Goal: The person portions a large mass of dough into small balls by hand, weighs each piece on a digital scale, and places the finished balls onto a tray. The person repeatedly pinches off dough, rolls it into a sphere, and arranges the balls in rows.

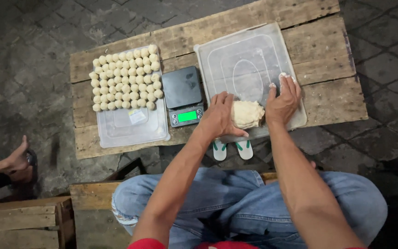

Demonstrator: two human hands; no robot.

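Head view: on the wooden bench (328, 99), a lump of dough (247, 114) lies on a clear plastic lid (236, 55) near the front edge. The left hand (221, 115) cups the lump's left side, fingers curled against it; the right hand (283, 100) presses its right side, fingers spread and floury. It looks like the dough is being gathered and shaped. A next move would call for a firm two-sided squeeze. A small scale (183, 95) sits mid-bench; rows of dough balls (125, 78) fill a second lid (132, 129) toward the left edge
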